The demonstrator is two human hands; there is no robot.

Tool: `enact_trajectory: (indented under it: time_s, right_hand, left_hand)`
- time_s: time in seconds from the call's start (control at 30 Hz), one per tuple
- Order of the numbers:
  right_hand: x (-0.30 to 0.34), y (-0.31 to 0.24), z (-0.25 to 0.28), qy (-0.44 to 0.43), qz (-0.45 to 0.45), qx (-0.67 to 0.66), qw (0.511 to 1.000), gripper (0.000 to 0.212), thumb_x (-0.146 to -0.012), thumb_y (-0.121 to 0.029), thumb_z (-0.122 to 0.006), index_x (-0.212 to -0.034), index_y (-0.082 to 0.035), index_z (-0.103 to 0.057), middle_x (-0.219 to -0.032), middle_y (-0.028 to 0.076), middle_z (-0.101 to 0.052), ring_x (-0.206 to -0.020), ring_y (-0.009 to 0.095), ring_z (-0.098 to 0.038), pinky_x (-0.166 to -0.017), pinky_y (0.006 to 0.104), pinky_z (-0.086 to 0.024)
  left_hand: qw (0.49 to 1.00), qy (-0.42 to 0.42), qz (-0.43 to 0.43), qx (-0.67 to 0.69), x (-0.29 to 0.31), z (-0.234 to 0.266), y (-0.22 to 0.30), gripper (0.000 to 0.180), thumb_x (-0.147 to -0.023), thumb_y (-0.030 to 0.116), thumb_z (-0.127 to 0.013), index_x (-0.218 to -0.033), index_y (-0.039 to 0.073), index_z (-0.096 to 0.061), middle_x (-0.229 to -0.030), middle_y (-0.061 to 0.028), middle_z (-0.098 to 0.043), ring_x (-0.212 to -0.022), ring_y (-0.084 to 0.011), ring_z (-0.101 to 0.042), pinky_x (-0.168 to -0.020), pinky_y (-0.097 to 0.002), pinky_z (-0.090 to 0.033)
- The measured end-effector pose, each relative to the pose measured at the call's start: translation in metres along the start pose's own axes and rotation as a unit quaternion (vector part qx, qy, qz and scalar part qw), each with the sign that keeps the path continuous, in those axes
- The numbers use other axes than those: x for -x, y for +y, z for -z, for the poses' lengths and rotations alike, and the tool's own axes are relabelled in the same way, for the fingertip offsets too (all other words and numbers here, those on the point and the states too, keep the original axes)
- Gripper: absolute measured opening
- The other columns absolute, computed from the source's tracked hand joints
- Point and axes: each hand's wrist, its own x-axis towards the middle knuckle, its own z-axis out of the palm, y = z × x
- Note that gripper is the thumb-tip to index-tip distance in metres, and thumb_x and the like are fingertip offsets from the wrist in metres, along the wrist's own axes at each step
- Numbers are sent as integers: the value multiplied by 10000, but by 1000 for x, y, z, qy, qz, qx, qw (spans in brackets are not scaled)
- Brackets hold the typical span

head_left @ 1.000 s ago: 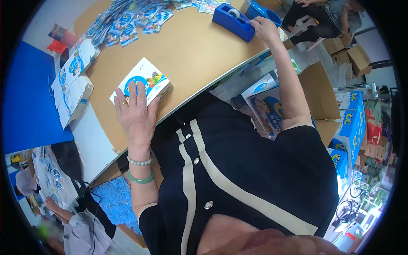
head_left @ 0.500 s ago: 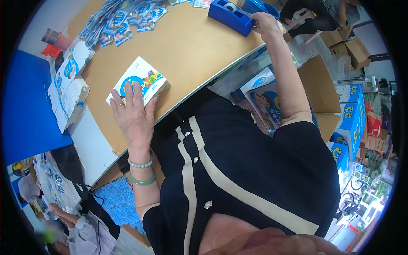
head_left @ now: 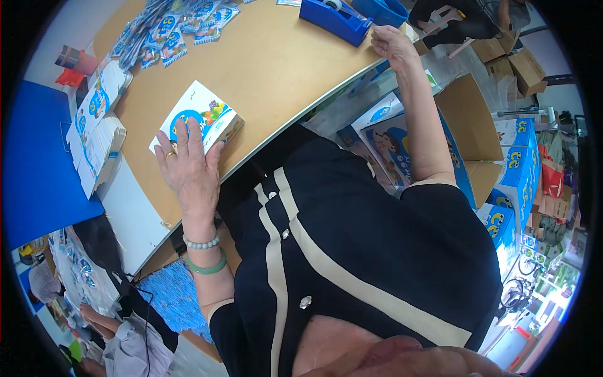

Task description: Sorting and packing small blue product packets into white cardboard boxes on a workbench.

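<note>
A small white carton (head_left: 201, 100) with blue and fruit-coloured print lies on the tan table (head_left: 270, 69). My left hand (head_left: 191, 166) rests flat on its near left part, fingers spread. At the table's right edge, my right hand (head_left: 394, 47) has its fingers curled and pressed together beside the end of a blue tape dispenser (head_left: 336, 22). Whatever those fingers hold, if anything, is too small to make out. A roll of tape sits in the dispenser.
Small sachets (head_left: 166, 38) are heaped at the far left. Flattened cartons (head_left: 97, 125) are stacked along the left edge. A blue round container (head_left: 386, 12) stands behind the dispenser. An open cardboard box (head_left: 468, 119) is at right. Another person (head_left: 132, 349) sits at lower left.
My right hand has come slightly away from the end of the tape dispenser, and its fingers are more curled. My left hand stays on the carton. The whole view has shifted slightly.
</note>
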Motion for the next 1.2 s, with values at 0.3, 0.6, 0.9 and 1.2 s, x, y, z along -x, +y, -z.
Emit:
enact_trajectory:
  time_s: [0.3, 0.6, 0.9, 1.2]
  right_hand:
    - [-14, 17, 7, -102, -9, -21, 994, 94, -870, -180, -652, -876, -96, -609, -734, -13, -570, -633, 89, -535, -564, 235, -425]
    - [78, 19, -65, -40, 135, 86, 986, 116, -883, -145, -604, -900, -35, -635, -692, 1, -560, -598, 94, -529, -538, 223, -414]
    - [178, 28, -255, -289, 43, -14, 956, 72, -893, -84, -598, -932, -31, -628, -743, -6, -590, -635, 60, -551, -605, 206, -462]
    - [180, 43, -263, -248, 85, -89, 961, 144, -877, 4, -586, -1020, -14, -588, -751, 4, -596, -640, 70, -564, -589, 215, -503]
  left_hand:
    - [992, 48, -1, 117, 9, 1, -15, 504, -814, 328, -697, -1228, 61, -591, -1255, -117, -592, -1239, -419, -454, -1056, -508, -325]
    - [985, 169, 37, 23, -20, -22, 18, 452, -739, 292, -731, -1067, 4, -611, -1086, -152, -594, -1049, -426, -517, -948, -495, -389]
    - [979, 188, 74, 27, -16, -31, 24, 377, -770, 205, -695, -1051, -24, -591, -1077, -158, -564, -1080, -429, -497, -972, -514, -369]
    - [969, 202, 46, 131, -5, -25, 20, 337, -796, 97, -643, -1107, -9, -566, -1045, -176, -554, -1114, -393, -476, -1010, -487, -349]
